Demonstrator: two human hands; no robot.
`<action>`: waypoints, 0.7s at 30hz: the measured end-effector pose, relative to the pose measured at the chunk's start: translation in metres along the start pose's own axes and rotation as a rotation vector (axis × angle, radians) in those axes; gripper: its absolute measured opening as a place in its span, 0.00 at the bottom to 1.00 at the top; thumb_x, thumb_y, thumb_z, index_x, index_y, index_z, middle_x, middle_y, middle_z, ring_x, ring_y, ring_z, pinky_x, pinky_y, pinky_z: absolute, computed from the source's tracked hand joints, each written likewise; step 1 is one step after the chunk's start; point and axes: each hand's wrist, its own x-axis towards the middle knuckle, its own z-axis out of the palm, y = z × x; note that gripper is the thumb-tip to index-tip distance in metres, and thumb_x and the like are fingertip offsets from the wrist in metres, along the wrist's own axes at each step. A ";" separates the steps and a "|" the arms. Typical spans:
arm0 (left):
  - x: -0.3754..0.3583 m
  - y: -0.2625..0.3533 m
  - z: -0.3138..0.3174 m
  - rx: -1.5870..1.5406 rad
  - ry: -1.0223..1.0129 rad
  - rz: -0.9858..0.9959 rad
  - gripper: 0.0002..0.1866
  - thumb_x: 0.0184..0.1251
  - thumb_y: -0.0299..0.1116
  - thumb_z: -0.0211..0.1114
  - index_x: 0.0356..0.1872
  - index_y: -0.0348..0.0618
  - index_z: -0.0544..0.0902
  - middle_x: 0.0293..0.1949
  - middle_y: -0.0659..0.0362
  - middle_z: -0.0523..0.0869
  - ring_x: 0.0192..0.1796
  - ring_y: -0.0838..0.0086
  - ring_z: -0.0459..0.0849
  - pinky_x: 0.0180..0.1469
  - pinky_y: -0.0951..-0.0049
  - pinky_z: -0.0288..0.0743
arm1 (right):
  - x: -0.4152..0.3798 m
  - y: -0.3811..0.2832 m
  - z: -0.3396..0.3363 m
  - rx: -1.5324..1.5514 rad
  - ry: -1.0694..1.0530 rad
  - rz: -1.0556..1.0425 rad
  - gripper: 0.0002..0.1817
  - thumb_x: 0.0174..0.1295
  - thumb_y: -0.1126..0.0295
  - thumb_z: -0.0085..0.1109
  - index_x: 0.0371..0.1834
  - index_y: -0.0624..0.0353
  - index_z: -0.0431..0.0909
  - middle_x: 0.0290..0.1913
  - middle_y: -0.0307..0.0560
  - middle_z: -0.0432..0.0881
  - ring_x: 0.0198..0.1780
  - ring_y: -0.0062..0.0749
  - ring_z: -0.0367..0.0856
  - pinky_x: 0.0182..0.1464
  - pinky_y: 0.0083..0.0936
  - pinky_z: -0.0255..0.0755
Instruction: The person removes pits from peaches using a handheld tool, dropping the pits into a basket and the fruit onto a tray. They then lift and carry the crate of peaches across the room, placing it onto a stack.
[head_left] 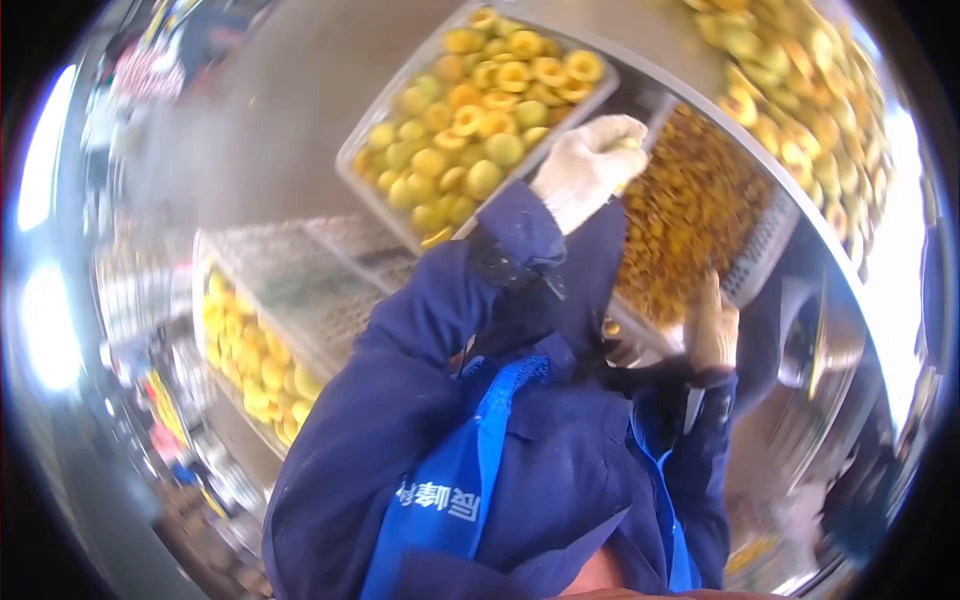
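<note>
My left hand (592, 168), in a white glove, is closed beside the right edge of a crate of halved yellow fruit (470, 125). Something small and pale green shows at its fingertips, too blurred to name. Below and to the right of it, a perforated basket (765, 240) holds a mass of small brown-orange pieces (685, 200). My right hand (712, 325), also gloved, is at the basket's near edge, its fingers stretched toward the pieces and nothing visible in them.
A large heap of yellow fruit halves (810, 110) lies beyond the curved metal rim at the upper right. Another crate, with yellow fruit (255, 355), stands at the lower left beside a grey metal surface (270, 120). Blurred items line the far left.
</note>
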 end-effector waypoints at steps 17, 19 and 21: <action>0.109 0.005 -0.227 1.510 0.749 0.211 0.25 0.79 0.56 0.57 0.59 0.50 0.90 0.62 0.51 0.91 0.65 0.49 0.87 0.67 0.52 0.81 | -0.015 -0.030 0.017 -0.145 -0.088 0.253 0.35 0.84 0.39 0.51 0.36 0.64 0.84 0.19 0.40 0.78 0.16 0.26 0.74 0.22 0.30 0.68; 0.122 0.079 -0.127 1.165 0.443 0.285 0.26 0.81 0.55 0.57 0.63 0.50 0.90 0.57 0.48 0.93 0.61 0.53 0.90 0.63 0.55 0.81 | -0.006 -0.033 0.020 -0.209 -0.094 0.188 0.34 0.84 0.40 0.51 0.36 0.63 0.84 0.19 0.40 0.78 0.18 0.27 0.75 0.24 0.31 0.69; 0.143 0.102 -0.042 0.935 0.060 0.317 0.23 0.78 0.51 0.67 0.61 0.46 0.91 0.49 0.53 0.96 0.52 0.66 0.93 0.58 0.65 0.83 | -0.004 -0.033 0.017 -0.295 -0.114 0.088 0.33 0.84 0.41 0.52 0.37 0.63 0.85 0.20 0.40 0.78 0.21 0.27 0.78 0.27 0.33 0.72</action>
